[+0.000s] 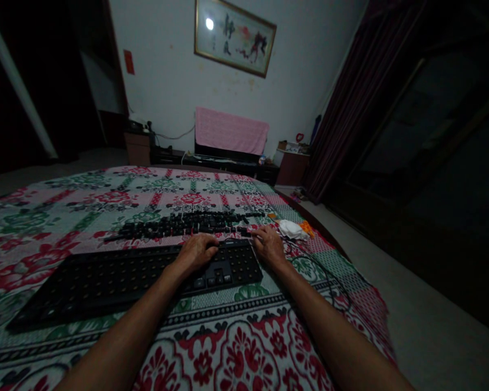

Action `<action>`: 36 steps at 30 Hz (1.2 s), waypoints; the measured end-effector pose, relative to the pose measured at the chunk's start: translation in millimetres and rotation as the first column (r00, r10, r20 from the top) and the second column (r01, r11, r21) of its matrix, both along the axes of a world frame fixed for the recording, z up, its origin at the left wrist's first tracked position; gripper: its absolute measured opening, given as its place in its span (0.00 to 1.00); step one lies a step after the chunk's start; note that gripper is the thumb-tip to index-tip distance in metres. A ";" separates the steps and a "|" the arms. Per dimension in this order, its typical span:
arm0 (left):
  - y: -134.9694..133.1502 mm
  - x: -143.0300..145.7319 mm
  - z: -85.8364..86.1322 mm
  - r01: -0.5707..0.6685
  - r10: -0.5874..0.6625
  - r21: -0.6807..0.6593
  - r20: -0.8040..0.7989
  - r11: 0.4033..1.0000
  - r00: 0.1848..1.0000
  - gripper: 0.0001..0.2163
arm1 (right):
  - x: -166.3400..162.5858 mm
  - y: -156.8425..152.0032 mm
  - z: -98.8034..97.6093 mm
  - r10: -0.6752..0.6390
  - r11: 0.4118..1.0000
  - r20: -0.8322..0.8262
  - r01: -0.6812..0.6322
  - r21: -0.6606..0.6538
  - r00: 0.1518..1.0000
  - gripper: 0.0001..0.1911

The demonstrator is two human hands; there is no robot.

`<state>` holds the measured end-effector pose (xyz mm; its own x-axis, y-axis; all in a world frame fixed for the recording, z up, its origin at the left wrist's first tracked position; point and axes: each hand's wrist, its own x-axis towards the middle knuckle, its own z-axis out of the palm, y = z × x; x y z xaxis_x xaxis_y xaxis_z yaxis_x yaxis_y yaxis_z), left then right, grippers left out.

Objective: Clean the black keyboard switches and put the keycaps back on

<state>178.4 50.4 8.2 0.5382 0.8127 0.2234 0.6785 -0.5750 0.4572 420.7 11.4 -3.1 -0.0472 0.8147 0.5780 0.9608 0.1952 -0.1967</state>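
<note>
Across the worktop [328, 233], on a patterned cloth [204, 326]: black keyboard [118, 277], slanted, most of its key positions bare, a few keys [214, 281] seated toward its near right part. Just beyond the keyboard's far edge, a long band of loose black keycaps [204, 221]. Left hand [196, 251] over the keyboard's far edge, right of its middle; fingers bent, thumb close to forefinger. Cannot tell if anything is pinched between them. Right hand [270, 247] just beside the keyboard's far right corner, fingers curled, tips at the right end of the keycap band; grip too dim to tell. Beyond that corner, to the right: crumpled white item [292, 229] against an orange one [307, 228]. Dark cable [330, 279] loops right of the keyboard.
</note>
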 end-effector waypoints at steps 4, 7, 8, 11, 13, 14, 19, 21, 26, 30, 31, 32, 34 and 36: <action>0.5 -0.2 -1.7 -0.011 0.011 0.014 0.020 1.000 1.000 0.12 | 1.7 14.1 -2.3 -0.050 0.998 0.044 0.049 0.036 0.998 0.10; 0.0 -0.3 -1.3 -0.002 0.002 0.011 0.014 1.000 1.000 0.12 | 2.1 17.9 -6.2 -0.064 0.997 0.048 0.063 0.035 0.997 0.09; -0.4 -0.2 -0.8 -0.002 0.001 0.011 0.012 1.000 1.000 0.12 | 2.3 18.6 -7.4 -0.060 0.998 0.047 0.058 0.032 0.997 0.09; -1.9 0.1 1.5 -0.001 0.001 0.007 0.010 1.000 1.000 0.12 | 2.7 20.9 -9.9 -0.048 0.999 0.039 0.047 0.010 0.998 0.09; -2.5 0.3 2.6 -0.001 0.001 0.001 0.002 1.000 1.000 0.12 | 2.7 22.7 -10.4 -0.050 0.999 0.027 0.050 -0.014 0.998 0.08; -2.6 0.3 2.9 -0.002 0.002 -0.003 -0.005 1.000 1.000 0.12 | 2.5 23.3 -10.3 -0.053 0.998 0.020 0.053 -0.026 0.998 0.08; -1.9 -0.1 2.1 -0.008 0.008 -0.013 -0.038 1.000 0.999 0.13 | 0.3 22.6 -8.0 -0.055 0.998 -0.001 0.055 -0.041 0.999 0.08; -2.4 -0.3 2.5 -0.008 0.008 -0.008 -0.049 1.000 0.999 0.13 | 0.2 21.6 -6.8 -0.048 0.999 -0.024 0.048 -0.008 0.999 0.08; -4.3 -0.8 3.4 -0.022 0.022 0.008 -0.045 1.000 0.999 0.14 | -1.4 19.1 0.5 0.084 0.994 -0.132 -0.074 0.079 0.988 0.08; -4.9 -1.5 -0.1 -0.006 0.006 0.030 -0.022 1.000 1.000 0.13 | -14.6 11.8 15.4 0.237 0.971 -0.203 -0.226 0.077 0.950 0.08; -5.4 -1.4 -0.9 -0.004 0.004 0.051 -0.007 0.999 1.000 0.13 | -19.5 9.3 19.4 0.271 0.963 -0.210 -0.265 0.057 0.939 0.08; -6.2 -1.1 -1.4 -0.007 0.005 0.079 0.018 0.997 1.000 0.13 | -24.4 6.7 22.9 0.300 0.953 -0.214 -0.300 0.035 0.929 0.07; -8.4 0.0 -1.1 -0.016 0.003 0.150 0.090 0.989 0.996 0.15 | -33.1 1.9 28.0 0.357 0.928 -0.242 -0.371 -0.013 0.902 0.07; -10.9 1.5 0.7 -0.001 -0.035 0.212 0.167 0.977 0.985 0.17 | -39.2 -1.7 30.3 0.399 0.899 -0.285 -0.434 -0.068 0.872 0.07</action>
